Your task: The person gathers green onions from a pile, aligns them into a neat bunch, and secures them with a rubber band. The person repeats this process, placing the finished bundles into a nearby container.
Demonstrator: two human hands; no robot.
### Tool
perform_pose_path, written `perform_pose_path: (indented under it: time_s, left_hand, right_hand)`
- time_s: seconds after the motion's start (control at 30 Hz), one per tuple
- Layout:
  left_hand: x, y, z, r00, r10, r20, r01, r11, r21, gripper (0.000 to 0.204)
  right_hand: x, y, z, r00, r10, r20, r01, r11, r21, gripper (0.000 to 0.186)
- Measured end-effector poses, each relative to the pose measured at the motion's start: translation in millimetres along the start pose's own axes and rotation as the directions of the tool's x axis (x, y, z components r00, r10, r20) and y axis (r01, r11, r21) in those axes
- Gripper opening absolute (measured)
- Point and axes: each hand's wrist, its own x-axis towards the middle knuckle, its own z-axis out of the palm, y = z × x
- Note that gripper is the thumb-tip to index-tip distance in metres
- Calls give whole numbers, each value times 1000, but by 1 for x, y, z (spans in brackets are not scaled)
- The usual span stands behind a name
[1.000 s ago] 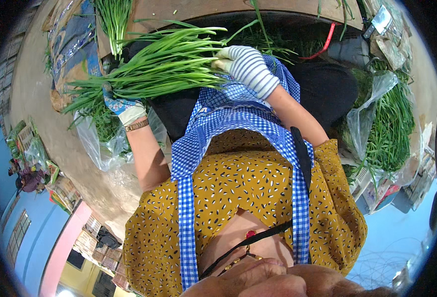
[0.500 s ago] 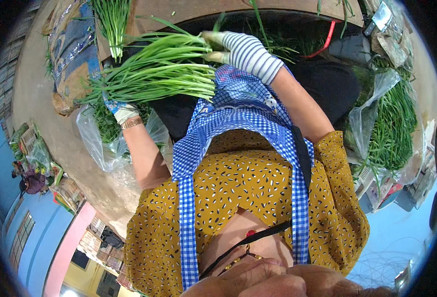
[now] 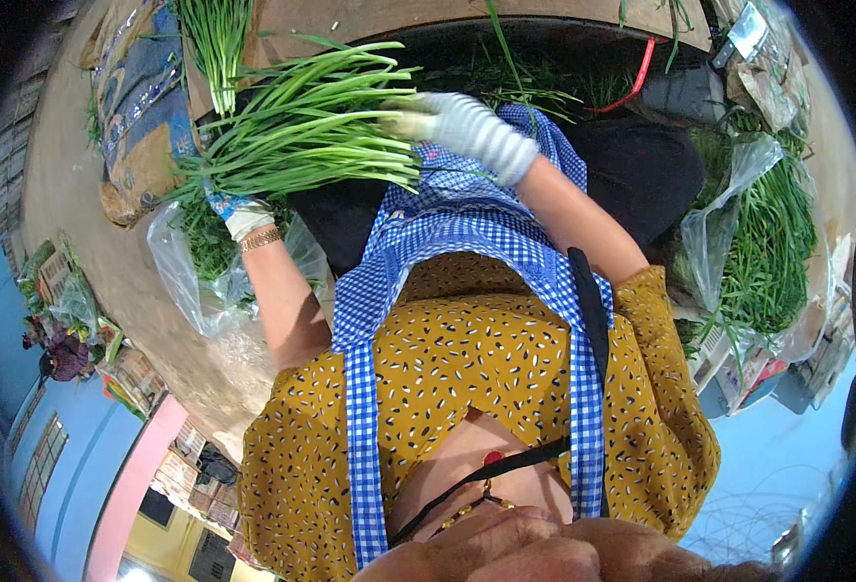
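Wearing a mustard-yellow cloth blouse flecked in black and white, under a blue-and-white gingham apron with long shoulder straps. Facing a flat brown board along the top edge of view. Flanked on the right by a clear plastic bag packed with long green leafy stems. Holding up, left of centre and above the black cloth of the lap, a broad fanned bunch of slim bright-green stalks, lying sideways, leafy ends to the left, pale ends to the right. Keeping behind the left forearm a smaller clear plastic bag of finer greens. Showing at the board's left end a second, narrower bunch of green stalks, pale ends toward the lap. Grasping the held bunch near its leafy ends with the left hand, gloved in blue-patterned fabric with a white cuff, fingers wrapped about the stalks and largely hidden by them. Bringing to the pale ends the right hand, gloved in white-and-grey striped knit, fingertips blurred; impossible to tell whether pinching stalks or merely touching. Including, at upper right, a wide pale blade with dark handle and a thin red strip. Adding a gold-toned linked bracelet on the left wrist.
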Motion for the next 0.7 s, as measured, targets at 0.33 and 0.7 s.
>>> perform_pose_path:
  time_s: [0.33, 0.7]
  left_hand:
    - [-9, -2, -5, 993, 110, 51, -109, 994, -17, 45]
    - [9, -9, -26, 979, 143, 146, -184, 925, 331, 34]
  right_hand:
    - [-2, 22, -9, 971, 118, -206, -229, 697, -680, 31]
    - [9, 4, -94, 972, -86, -217, -86, 731, -677, 38]
